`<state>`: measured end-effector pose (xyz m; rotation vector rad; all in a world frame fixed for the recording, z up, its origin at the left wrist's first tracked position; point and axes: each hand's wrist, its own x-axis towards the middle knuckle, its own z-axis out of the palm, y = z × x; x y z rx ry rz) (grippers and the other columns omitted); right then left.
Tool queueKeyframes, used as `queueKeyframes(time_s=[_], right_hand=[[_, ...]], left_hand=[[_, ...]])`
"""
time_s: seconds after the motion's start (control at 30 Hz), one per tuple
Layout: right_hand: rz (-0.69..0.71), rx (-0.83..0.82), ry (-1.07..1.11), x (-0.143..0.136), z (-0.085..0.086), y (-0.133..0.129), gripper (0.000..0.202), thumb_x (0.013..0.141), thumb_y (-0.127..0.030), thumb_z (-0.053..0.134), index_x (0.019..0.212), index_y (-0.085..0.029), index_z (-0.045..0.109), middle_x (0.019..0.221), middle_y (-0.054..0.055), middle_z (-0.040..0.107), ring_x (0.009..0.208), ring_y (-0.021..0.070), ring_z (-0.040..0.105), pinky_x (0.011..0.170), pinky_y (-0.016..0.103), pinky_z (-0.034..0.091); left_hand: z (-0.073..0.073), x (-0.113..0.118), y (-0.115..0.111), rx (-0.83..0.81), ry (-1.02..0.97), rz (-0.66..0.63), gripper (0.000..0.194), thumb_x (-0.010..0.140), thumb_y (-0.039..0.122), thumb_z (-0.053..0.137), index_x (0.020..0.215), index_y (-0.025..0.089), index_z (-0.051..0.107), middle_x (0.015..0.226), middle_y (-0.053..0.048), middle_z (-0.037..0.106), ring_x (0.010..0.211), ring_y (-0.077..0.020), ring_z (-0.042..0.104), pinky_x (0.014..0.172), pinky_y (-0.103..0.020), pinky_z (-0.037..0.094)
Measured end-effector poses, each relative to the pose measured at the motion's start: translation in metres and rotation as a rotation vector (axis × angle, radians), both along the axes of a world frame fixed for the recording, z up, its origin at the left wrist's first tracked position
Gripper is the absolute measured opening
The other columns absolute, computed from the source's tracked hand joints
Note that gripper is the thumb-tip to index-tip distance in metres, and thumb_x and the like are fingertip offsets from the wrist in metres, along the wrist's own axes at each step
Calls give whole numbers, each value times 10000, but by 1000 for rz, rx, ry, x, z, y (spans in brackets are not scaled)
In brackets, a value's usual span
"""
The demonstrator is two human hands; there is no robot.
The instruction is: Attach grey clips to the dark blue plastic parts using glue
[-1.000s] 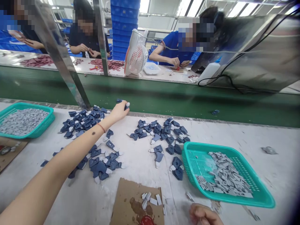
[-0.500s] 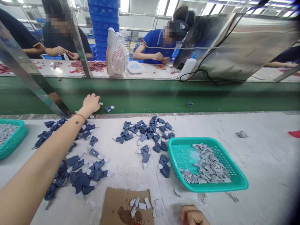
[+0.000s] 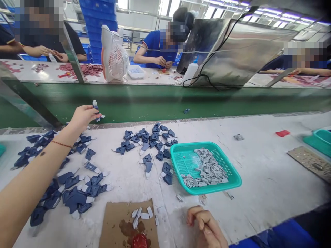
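Note:
My left hand [image 3: 86, 115] reaches to the far edge of the table, closed on a dark blue plastic part [image 3: 95, 107] whose pale grey tip points up. Just under its fingers lies another blue part with a pale tip [image 3: 100, 118]. Dark blue parts [image 3: 74, 198] lie heaped beneath and beside my left forearm. My right hand [image 3: 205, 225] rests near the front edge, its fingers curled loosely with nothing seen in them. To its left, a cardboard piece [image 3: 111, 220] carries several small pale grey pieces [image 3: 144, 216], a wet brown stain and a glossy red object [image 3: 139, 241].
A green basket [image 3: 178, 172] holds small grey pieces. More blue parts [image 3: 146, 137] form a middle cluster. A metal post [image 3: 33, 100] slants at left. Across the green strip [image 3: 144, 103], people work beside a bagged fan [image 3: 113, 57]. Another cardboard sheet [image 3: 310, 162] lies right.
My left hand has picked up a blue part and lifted it slightly. My right hand has come further into view with its fingers loosened. The view has swung right.

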<state>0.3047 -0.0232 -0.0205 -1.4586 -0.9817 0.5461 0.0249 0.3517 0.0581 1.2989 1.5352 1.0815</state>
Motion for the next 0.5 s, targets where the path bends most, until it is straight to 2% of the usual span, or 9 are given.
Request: queueKeyframes(time_s=[0.1, 0.17, 0.27, 0.33, 0.43, 0.5], right_hand=[[-85, 10, -295, 32, 22, 16, 185, 892, -169, 361, 725, -247, 370, 680, 4, 485, 661, 194, 483, 612, 314, 397], [-96, -107, -495, 61, 38, 33, 163, 944, -244, 371, 813, -253, 467, 772, 23, 547, 736, 210, 539, 665, 334, 437], [41, -325, -679, 102, 55, 65, 179, 922, -350, 473, 895, -244, 614, 924, 77, 665, 850, 264, 602, 686, 369, 467], [143, -413, -766, 118, 61, 84, 220, 894, -376, 497, 934, -238, 664, 985, 98, 699, 949, 312, 611, 774, 433, 483], [287, -505, -861, 127, 62, 102, 285, 851, -394, 518, 1001, -229, 696, 1050, 112, 721, 1053, 359, 600, 880, 516, 469], [373, -553, -902, 127, 62, 107, 282, 827, -409, 540, 966, -233, 710, 1038, 106, 731, 1041, 359, 612, 880, 521, 482]], left_hand=[[8, 13, -39, -52, -199, -79, 67, 809, 56, 619, 804, 120, 639, 948, -78, 728, 744, -124, 684, 763, -262, 582], [14, 19, -68, -97, -280, -158, 69, 786, 76, 650, 835, 122, 666, 1038, -92, 733, 748, -121, 689, 757, -239, 586], [24, 24, -110, -192, -363, -309, 148, 786, 121, 684, 933, 137, 690, 1100, -85, 721, 741, -122, 689, 732, -224, 590], [30, 25, -136, -245, -390, -416, 175, 799, 171, 698, 974, 164, 688, 1113, -64, 704, 760, -127, 690, 728, -215, 585], [36, 21, -169, -295, -364, -533, 157, 825, 244, 694, 973, 195, 678, 1108, -49, 676, 784, -143, 688, 710, -215, 572], [38, 17, -185, -332, -346, -581, 150, 840, 278, 681, 973, 210, 665, 1117, -45, 661, 782, -148, 683, 691, -217, 560]])
